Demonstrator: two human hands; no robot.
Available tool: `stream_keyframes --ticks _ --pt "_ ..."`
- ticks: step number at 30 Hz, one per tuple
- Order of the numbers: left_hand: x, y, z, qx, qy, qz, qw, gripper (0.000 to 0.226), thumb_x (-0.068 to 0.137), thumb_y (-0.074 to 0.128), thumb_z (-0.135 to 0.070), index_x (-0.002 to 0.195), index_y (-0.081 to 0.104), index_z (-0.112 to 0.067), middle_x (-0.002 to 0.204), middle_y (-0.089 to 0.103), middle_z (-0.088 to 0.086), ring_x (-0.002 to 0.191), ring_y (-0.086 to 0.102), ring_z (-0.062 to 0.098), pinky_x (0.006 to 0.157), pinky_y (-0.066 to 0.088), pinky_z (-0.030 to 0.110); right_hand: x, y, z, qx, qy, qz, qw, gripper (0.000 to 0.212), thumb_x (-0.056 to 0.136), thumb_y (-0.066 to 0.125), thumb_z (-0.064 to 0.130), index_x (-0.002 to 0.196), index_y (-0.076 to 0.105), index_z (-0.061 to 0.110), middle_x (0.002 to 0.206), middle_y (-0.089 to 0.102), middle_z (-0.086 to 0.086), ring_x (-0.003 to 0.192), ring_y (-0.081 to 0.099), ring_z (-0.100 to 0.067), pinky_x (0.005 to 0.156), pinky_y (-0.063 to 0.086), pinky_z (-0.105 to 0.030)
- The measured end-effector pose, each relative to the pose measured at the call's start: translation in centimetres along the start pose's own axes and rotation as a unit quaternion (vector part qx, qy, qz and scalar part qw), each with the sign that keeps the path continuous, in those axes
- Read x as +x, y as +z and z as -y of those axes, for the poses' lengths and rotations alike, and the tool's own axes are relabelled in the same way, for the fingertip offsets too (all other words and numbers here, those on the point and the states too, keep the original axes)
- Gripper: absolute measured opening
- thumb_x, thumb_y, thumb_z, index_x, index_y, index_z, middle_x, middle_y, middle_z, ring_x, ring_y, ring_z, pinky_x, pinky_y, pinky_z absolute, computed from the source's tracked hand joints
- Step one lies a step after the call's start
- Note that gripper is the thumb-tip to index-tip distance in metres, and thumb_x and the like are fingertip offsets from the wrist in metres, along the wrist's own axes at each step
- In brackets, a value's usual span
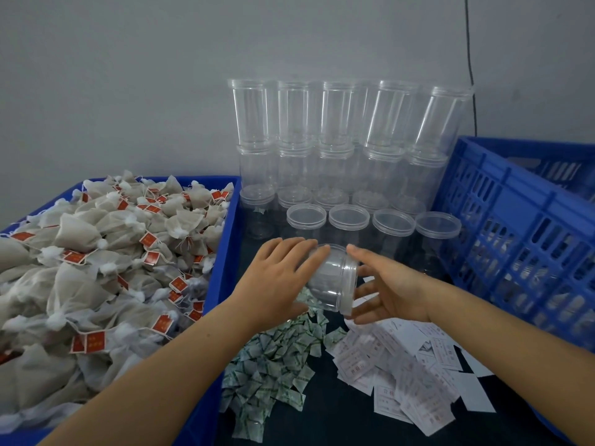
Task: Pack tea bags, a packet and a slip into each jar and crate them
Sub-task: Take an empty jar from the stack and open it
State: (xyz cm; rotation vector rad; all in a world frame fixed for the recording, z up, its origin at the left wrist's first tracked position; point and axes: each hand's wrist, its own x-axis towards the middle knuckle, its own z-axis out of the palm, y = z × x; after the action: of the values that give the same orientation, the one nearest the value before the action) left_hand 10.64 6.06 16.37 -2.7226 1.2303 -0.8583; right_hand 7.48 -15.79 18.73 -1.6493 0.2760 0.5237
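Observation:
I hold a clear plastic jar (pixel 333 284) tipped on its side above the table, its open mouth turned to the right. My left hand (pixel 277 278) grips its body from the left, fingers over the top. My right hand (pixel 391 288) cups the jar's rim, thumb on top and fingers underneath. Nothing shows inside the jar. A blue bin (pixel 222 252) on the left is heaped with tea bags (pixel 96 268) bearing red tags. Green-and-white packets (pixel 273 358) lie piled below the jar. White printed slips (pixel 402 368) are scattered to their right.
Several empty clear jars (pixel 341 149) stand stacked against the grey wall, with a row of open ones (pixel 349 220) in front. A blue slatted crate (pixel 521 233) stands tilted at the right. The table top (pixel 322 413) is dark.

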Motion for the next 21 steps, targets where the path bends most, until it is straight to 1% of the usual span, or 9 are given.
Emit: stream_keyframes --ticks 3,6,10,12,13,15,16,18,21 --pt "0.0 0.0 -0.1 -0.002 -0.001 -0.005 1.0 0.098 0.054 0.084 -0.05 0.138 0.047 -0.016 0.132 0.056 0.006 0.119 0.055 0.026 0.098 0.043 0.042 0.0 0.0 -0.1 -0.025 -0.032 -0.005 0.999 0.073 0.063 0.063 0.066 0.115 0.062 0.016 0.111 0.069 -0.021 0.083 0.075 -0.031 0.064 0.059 -0.032" --pt "0.1 0.0 -0.2 -0.012 -0.013 -0.005 1.0 0.096 0.055 0.084 -0.05 0.138 0.048 -0.016 0.131 0.056 0.006 0.118 0.055 0.027 0.096 0.044 0.041 0.1 -0.2 -0.2 -0.108 -0.095 -0.024 0.989 0.064 0.069 0.061 0.066 0.119 0.061 0.025 0.108 0.07 -0.006 0.079 0.073 -0.019 0.073 0.058 -0.03" --pt "0.1 0.2 -0.3 -0.051 -0.029 0.021 0.998 0.095 0.064 0.077 -0.051 0.144 0.037 -0.019 0.139 0.048 0.003 0.126 0.046 0.025 0.102 0.036 0.04 0.1 -0.4 -0.3 -0.193 -0.178 -0.055 0.963 0.068 0.06 0.065 0.068 0.119 0.056 0.035 0.115 0.065 0.004 0.095 0.068 -0.015 0.081 0.055 -0.029" --pt "0.1 0.6 -0.2 -0.094 -0.038 0.041 0.994 0.096 0.069 0.071 -0.055 0.148 0.026 -0.022 0.145 0.039 -0.001 0.131 0.037 0.021 0.106 0.029 0.037 0.0 -0.9 -0.3 -0.257 -0.23 -0.046 0.937 0.065 0.068 0.077 0.059 0.124 0.05 0.043 0.121 0.058 0.013 0.106 0.063 -0.009 0.084 0.052 -0.024" --pt "0.0 0.8 -0.1 -0.118 -0.044 0.054 0.991 0.098 0.071 0.069 -0.057 0.149 0.021 -0.024 0.147 0.035 -0.003 0.132 0.033 0.018 0.107 0.026 0.035 -0.1 -1.2 -0.3 -0.312 -0.255 -0.044 0.914 0.067 0.07 0.082 0.056 0.126 0.045 0.051 0.124 0.053 0.02 0.111 0.059 -0.005 0.084 0.049 -0.021" --pt "0.1 1.0 -0.1 -0.15 -0.05 0.068 0.985 0.1 0.071 0.067 -0.06 0.15 0.015 -0.026 0.149 0.03 -0.006 0.133 0.03 0.015 0.107 0.025 0.032 -0.4 -1.6 -0.1 -0.396 -0.288 -0.042 0.871 0.073 0.066 0.079 0.059 0.125 0.037 0.063 0.125 0.043 0.032 0.113 0.052 0.003 0.087 0.046 -0.019" --pt "0.1 1.1 -0.1 -0.163 -0.051 0.071 0.983 0.101 0.07 0.067 -0.06 0.15 0.015 -0.027 0.149 0.031 -0.007 0.132 0.03 0.014 0.106 0.025 0.032 -0.5 -1.6 0.0 -0.409 -0.299 -0.04 0.861 0.074 0.063 0.076 0.062 0.125 0.036 0.066 0.124 0.04 0.036 0.113 0.05 0.006 0.09 0.046 -0.021" --pt "0.0 1.1 0.2 -0.206 -0.063 0.089 0.972 0.102 0.068 0.069 -0.059 0.149 0.016 -0.028 0.146 0.033 -0.008 0.13 0.033 0.013 0.105 0.029 0.031 -0.9 -2.0 0.4 -0.437 -0.326 -0.035 0.837 0.074 0.062 0.074 0.061 0.124 0.034 0.07 0.125 0.036 0.039 0.116 0.046 0.01 0.094 0.046 -0.021" --pt "-0.4 1.1 1.3 -0.273 -0.106 0.151 0.944 0.104 0.067 0.075 -0.055 0.149 0.016 -0.029 0.145 0.035 -0.008 0.129 0.036 0.012 0.104 0.035 0.029 -2.1 -4.1 1.6 -0.481 -0.369 -0.052 0.794 0.073 0.062 0.072 0.06 0.124 0.034 0.071 0.132 0.032 0.041 0.124 0.039 0.012 0.093 0.042 -0.017"
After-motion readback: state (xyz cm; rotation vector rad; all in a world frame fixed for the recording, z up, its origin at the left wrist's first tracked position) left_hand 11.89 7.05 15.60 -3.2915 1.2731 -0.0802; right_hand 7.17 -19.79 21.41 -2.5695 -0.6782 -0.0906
